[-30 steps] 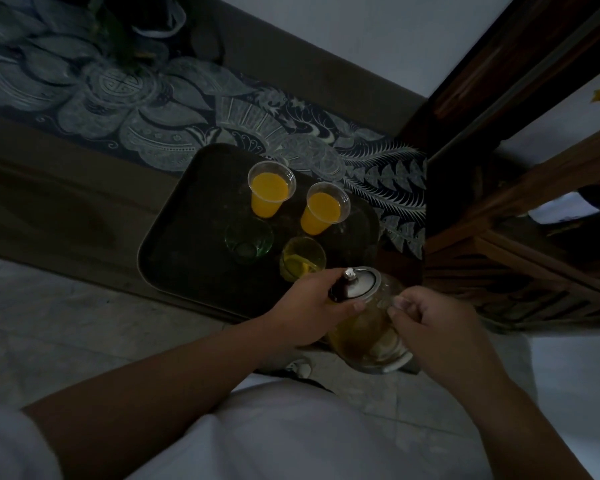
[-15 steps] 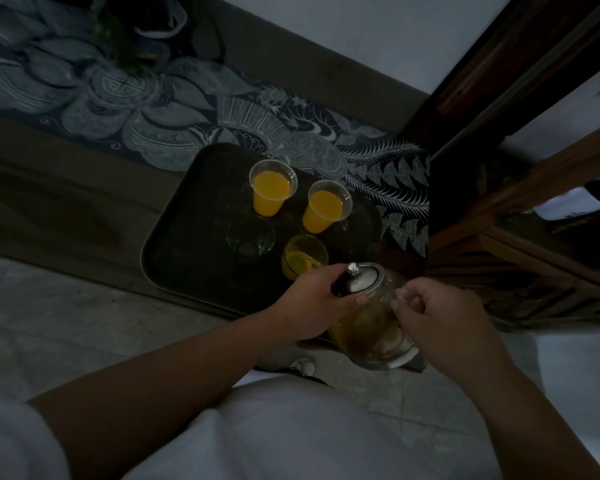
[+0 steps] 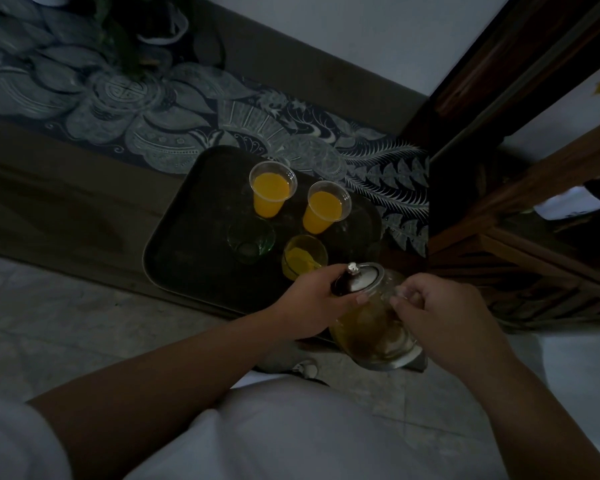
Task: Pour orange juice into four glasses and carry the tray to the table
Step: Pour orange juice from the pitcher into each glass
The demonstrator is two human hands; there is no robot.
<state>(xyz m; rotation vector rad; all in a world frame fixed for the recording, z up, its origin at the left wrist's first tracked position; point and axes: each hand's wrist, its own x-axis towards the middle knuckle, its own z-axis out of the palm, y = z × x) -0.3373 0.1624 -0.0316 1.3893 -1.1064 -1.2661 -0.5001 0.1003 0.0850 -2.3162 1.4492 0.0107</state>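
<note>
A dark tray (image 3: 184, 244) lies on a low wooden bench. Two clear glasses (image 3: 272, 189) (image 3: 326, 206) at its far side hold orange juice. A green glass (image 3: 250, 240) in the middle looks empty. A fourth glass (image 3: 303, 257) near the front holds some juice. I hold a glass pitcher (image 3: 371, 327) with a metal lid, tilted toward that fourth glass. My left hand (image 3: 312, 306) grips the pitcher at its lid. My right hand (image 3: 444, 320) grips the pitcher's handle side.
A patterned cloth runner (image 3: 118, 109) lies along the bench behind the tray. Dark wooden furniture (image 3: 520, 258) stands close on the right. A pale tiled floor (image 3: 49, 323) lies below the bench edge. A plant pot (image 3: 153, 26) sits at the back left.
The juice level in the front glass has risen slightly. Both hands and the pitcher have stayed almost in place.
</note>
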